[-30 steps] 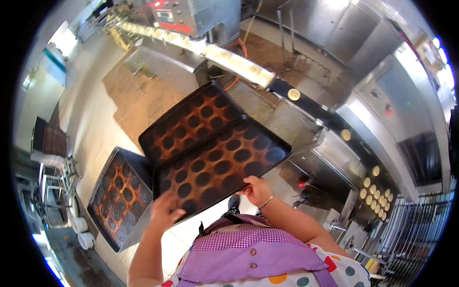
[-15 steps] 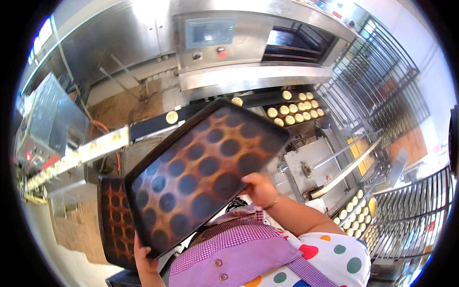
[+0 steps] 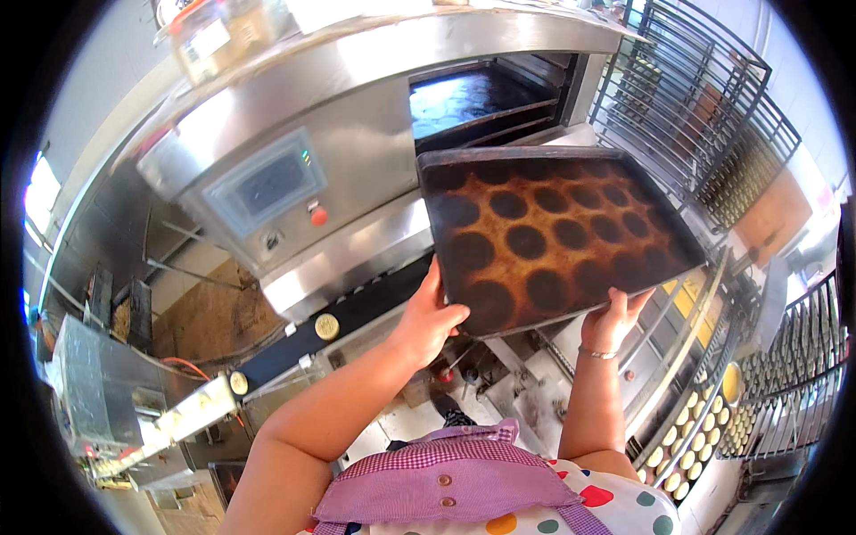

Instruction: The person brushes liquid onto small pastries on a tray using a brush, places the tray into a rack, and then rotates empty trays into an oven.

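A dark baking tray [image 3: 541, 209], browned between rows of round black marks, is held up in front of the steel machine. Its surface bears no pieces. My left hand [image 3: 426, 319] grips the near left corner, thumb over the rim. My right hand [image 3: 613, 323] holds the near edge toward the right, its thumb against the rim and the other fingers partly hidden. The tray tilts and covers part of the machine's front and whatever lies behind it.
A steel machine has a control panel [image 3: 267, 183] and an open slot [image 3: 481, 98]. Pale round dough pieces [image 3: 327, 326] ride a dark conveyor belt [image 3: 285, 364]. Wire racks [image 3: 687, 98] stand at the right, near a tray of dough rounds [image 3: 685, 446].
The tray has swung from the left up and to the right, toward the slot. My left hand has risen with it, and the view has turned toward the machine.
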`<state>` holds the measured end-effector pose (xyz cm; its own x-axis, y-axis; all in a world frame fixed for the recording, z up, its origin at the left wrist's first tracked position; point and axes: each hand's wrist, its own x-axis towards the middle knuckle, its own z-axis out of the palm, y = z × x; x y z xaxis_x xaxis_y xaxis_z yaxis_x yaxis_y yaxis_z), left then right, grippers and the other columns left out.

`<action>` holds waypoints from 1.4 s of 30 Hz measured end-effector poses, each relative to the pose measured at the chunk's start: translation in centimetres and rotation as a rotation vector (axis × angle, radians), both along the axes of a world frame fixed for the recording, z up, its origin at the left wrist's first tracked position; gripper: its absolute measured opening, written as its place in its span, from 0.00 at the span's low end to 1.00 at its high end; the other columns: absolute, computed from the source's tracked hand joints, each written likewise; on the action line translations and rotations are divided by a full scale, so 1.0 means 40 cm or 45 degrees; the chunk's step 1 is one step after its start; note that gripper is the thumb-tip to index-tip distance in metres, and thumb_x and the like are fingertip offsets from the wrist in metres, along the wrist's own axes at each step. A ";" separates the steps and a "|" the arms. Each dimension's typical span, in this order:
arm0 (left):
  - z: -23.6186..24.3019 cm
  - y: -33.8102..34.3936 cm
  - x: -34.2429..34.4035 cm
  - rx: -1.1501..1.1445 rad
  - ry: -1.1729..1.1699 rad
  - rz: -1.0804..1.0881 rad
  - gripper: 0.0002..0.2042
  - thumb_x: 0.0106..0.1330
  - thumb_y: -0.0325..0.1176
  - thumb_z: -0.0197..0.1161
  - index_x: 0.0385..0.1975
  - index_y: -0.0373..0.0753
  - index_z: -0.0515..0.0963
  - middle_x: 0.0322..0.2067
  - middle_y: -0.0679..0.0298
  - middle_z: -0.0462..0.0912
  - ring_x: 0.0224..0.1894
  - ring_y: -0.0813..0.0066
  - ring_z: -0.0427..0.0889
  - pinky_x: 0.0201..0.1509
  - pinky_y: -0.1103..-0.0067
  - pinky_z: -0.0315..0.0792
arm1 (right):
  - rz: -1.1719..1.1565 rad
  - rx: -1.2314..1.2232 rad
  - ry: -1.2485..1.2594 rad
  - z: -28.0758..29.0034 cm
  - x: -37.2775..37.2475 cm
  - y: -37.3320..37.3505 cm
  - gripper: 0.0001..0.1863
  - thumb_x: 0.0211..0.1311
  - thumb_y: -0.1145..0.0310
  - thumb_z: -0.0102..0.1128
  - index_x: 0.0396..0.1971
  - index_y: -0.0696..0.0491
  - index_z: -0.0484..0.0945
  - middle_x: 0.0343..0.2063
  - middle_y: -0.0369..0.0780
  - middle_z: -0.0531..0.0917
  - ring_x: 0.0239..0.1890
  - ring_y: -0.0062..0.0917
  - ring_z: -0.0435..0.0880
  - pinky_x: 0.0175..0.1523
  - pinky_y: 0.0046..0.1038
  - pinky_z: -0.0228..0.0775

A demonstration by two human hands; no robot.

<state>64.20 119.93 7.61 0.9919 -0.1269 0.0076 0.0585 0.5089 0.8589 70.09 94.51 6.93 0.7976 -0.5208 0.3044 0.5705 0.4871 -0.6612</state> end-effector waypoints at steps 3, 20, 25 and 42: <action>0.022 -0.007 0.205 -0.019 -0.006 -0.086 0.41 0.47 0.14 0.48 0.66 0.45 0.47 0.60 0.67 0.60 0.62 0.73 0.60 0.64 0.75 0.56 | 0.008 -0.014 -0.048 -0.010 0.198 -0.021 0.42 0.42 0.82 0.46 0.64 0.46 0.50 0.55 0.38 0.65 0.55 0.30 0.67 0.58 0.33 0.62; -0.086 0.301 0.278 0.527 0.407 0.141 0.35 0.55 0.15 0.54 0.65 0.39 0.51 0.65 0.61 0.53 0.56 0.62 0.69 0.53 0.70 0.70 | 0.510 -0.045 0.536 -0.002 0.969 0.622 0.52 0.49 0.79 0.54 0.66 0.33 0.29 0.44 0.42 0.74 0.30 0.26 0.77 0.23 0.33 0.78; -0.191 0.400 0.069 0.436 0.446 0.395 0.33 0.55 0.16 0.57 0.62 0.39 0.56 0.58 0.62 0.63 0.52 0.70 0.72 0.51 0.76 0.69 | 0.770 -0.292 0.693 0.039 1.039 0.635 0.49 0.56 0.70 0.57 0.66 0.35 0.29 0.36 0.47 0.78 0.26 0.36 0.83 0.26 0.33 0.78; -0.546 0.402 -1.477 1.257 1.493 1.708 0.15 0.54 0.32 0.59 0.40 0.34 0.71 0.37 0.58 0.74 0.39 0.70 0.74 0.45 0.75 0.69 | 2.101 -1.062 1.298 -0.537 -0.428 0.600 0.19 0.66 0.60 0.48 0.55 0.48 0.65 0.35 0.40 0.81 0.31 0.29 0.83 0.31 0.28 0.73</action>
<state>5.13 136.02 -14.22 -0.0771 0.9816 -0.1749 0.7390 0.1740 0.6509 52.96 118.50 -14.55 0.2614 0.6651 -0.6995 -0.5907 -0.4630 -0.6609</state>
